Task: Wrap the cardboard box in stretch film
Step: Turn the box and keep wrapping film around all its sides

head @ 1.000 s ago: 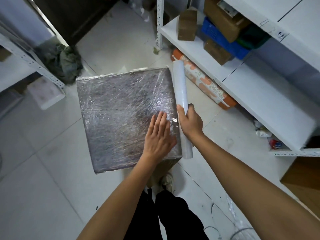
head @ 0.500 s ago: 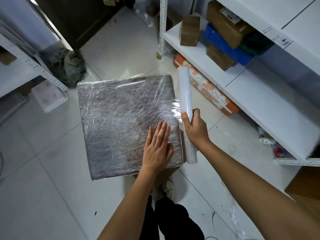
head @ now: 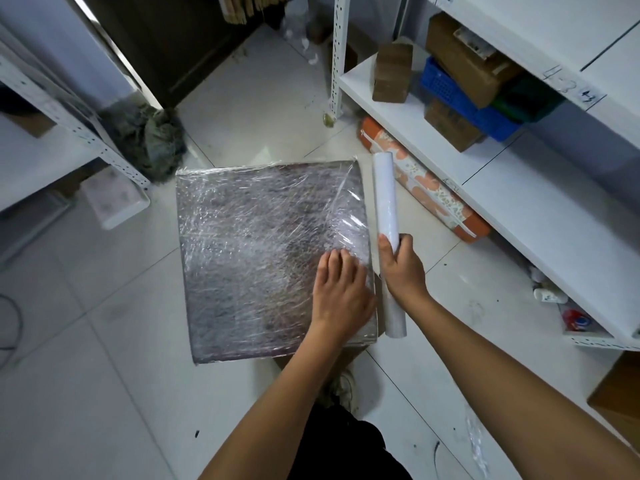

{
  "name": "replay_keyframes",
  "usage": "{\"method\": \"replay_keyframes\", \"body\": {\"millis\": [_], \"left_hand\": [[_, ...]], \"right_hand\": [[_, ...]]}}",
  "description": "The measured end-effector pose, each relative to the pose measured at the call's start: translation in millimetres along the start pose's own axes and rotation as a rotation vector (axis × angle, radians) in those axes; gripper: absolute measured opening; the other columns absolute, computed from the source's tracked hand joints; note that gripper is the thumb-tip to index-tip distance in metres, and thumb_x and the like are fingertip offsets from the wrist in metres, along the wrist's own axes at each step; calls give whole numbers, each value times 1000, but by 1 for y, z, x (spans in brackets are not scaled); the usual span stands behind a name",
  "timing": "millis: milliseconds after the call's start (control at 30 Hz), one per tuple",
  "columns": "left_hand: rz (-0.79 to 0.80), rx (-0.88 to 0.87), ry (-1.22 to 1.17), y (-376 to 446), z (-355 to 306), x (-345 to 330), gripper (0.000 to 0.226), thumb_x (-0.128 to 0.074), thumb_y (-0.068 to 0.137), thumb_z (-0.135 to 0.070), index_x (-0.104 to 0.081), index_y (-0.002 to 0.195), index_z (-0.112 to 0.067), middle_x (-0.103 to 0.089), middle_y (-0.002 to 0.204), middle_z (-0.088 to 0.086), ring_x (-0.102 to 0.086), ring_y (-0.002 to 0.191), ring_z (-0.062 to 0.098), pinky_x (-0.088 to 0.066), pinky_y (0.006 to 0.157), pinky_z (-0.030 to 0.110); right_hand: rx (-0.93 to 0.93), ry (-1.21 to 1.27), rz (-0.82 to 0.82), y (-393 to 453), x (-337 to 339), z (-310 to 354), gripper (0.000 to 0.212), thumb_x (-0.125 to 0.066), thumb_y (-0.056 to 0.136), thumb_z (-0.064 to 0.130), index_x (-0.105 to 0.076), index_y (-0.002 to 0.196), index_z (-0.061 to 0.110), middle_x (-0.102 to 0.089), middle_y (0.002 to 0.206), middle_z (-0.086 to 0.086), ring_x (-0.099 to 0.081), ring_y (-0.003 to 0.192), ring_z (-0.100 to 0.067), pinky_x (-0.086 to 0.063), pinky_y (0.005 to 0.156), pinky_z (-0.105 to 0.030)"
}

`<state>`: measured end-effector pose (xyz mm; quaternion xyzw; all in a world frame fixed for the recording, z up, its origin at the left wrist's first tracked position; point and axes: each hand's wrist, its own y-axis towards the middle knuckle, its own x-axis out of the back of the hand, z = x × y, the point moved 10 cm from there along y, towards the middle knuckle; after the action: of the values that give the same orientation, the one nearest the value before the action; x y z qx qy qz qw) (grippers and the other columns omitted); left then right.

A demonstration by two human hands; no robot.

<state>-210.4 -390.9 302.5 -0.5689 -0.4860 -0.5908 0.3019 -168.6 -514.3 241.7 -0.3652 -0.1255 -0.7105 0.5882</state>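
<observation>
My right hand [head: 403, 268] is curled round the white roll of stretch film [head: 388, 216], thumb on the left side and fingers wrapped behind, a little below the roll's middle. The roll stands just beside the right edge of the film-wrapped cardboard box [head: 263, 258], running from the centre of the frame down toward the lower right. A short sheet of clear film spans from the roll onto the box top, shiny and creased near the box's upper right corner.

My left hand [head: 341, 292] rests on the box top near its right edge, fingers bent at the knuckles and pressing the film down; the glare there makes it hard to tell whether the fingertips pinch any film. My palm hides the box's lower right part, and my right hand covers the stretch of roll it holds. The box's cardboard shows only dimly, as a grey-brown surface under many film layers. It sits on the white tiled floor [head: 104, 375] in the middle of the frame.

At the right, a white metal shelf [head: 519, 202] holds brown cartons and a blue plastic crate [head: 460, 98]; an orange floral zipped bag [head: 433, 188] lies half under it.

Against half a second ago, my left fingers were flat and straight and are now curled, and the roll sits slightly farther from the box edge.
</observation>
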Motion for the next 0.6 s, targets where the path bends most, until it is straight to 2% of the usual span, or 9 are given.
{"method": "replay_keyframes", "body": {"millis": [67, 100, 167, 267, 333, 400, 500, 567, 600], "left_hand": [[-55, -53, -33, 17, -3, 6, 27, -48, 78, -22, -66, 87, -5, -65, 96, 16, -63, 97, 34, -42, 98, 46], [-76, -100, -36, 20, -5, 5, 28, -47, 79, -20, -67, 89, -4, -66, 98, 16, -63, 100, 34, -44, 98, 46], [-79, -174, -34, 19, -6, -4, 39, -50, 81, -21, -67, 108, 1, -64, 117, 18, -56, 118, 34, -41, 103, 49], [57, -118, -33, 13, 4, -27, 61, -45, 88, -32, -43, 138, 2, -38, 147, 17, -30, 139, 31, -23, 113, 51], [105, -94, -61, 13, 4, -33, 65, -38, 90, -36, -35, 143, 1, -30, 151, 16, -23, 142, 29, -17, 114, 49], [138, -100, -50, 13, 1, -37, 65, -35, 90, -37, -34, 144, 0, -28, 153, 14, -22, 143, 28, -18, 113, 48], [110, -83, -225, 10, 2, -29, 65, -38, 91, -38, -33, 145, -3, -27, 154, 10, -18, 145, 23, -18, 115, 47], [32, -5, -434, 8, 12, -18, 62, -42, 93, -38, -34, 145, -5, -30, 152, 10, -18, 145, 22, -16, 117, 44], [-12, 33, -464, 9, 18, -12, 60, -40, 94, -38, -35, 143, -5, -32, 151, 11, -19, 144, 23, -17, 117, 43]], "right_hand": [[-13, 16, 6, 0, -2, 0, 39, -39, 96, 49, -44, 102, 10, -60, 87, -8, -62, 76, -31, -51, 65, -40], [-20, 42, 13, 1, -4, 0, 39, -39, 96, 49, -44, 103, 11, -61, 88, -9, -63, 77, -30, -53, 67, -42], [-24, 96, 18, 4, -6, 0, 38, -40, 95, 49, -43, 104, 12, -61, 91, -9, -63, 79, -27, -54, 69, -42], [-17, 172, 27, 8, -8, 1, 34, -44, 94, 47, -42, 101, 13, -59, 86, -3, -61, 77, -20, -50, 65, -33], [-48, 234, 30, 10, -8, -3, 32, -47, 94, 44, -43, 101, 13, -57, 84, 0, -59, 76, -15, -46, 61, -24], [-111, 338, 30, 12, -10, -12, 30, -52, 93, 39, -44, 103, 12, -58, 88, -3, -59, 78, -13, -47, 64, -21], [-215, 523, 53, 12, -14, -26, 32, -60, 89, 34, -46, 105, 10, -62, 93, -11, -61, 84, -20, -51, 78, -34], [-266, 644, 108, 12, -22, -28, 31, -63, 87, 31, -46, 104, 11, -62, 92, -12, -62, 84, -22, -51, 81, -39], [-282, 692, 141, 12, -26, -26, 29, -64, 87, 30, -46, 102, 13, -62, 91, -12, -62, 82, -22, -51, 81, -40]]}}
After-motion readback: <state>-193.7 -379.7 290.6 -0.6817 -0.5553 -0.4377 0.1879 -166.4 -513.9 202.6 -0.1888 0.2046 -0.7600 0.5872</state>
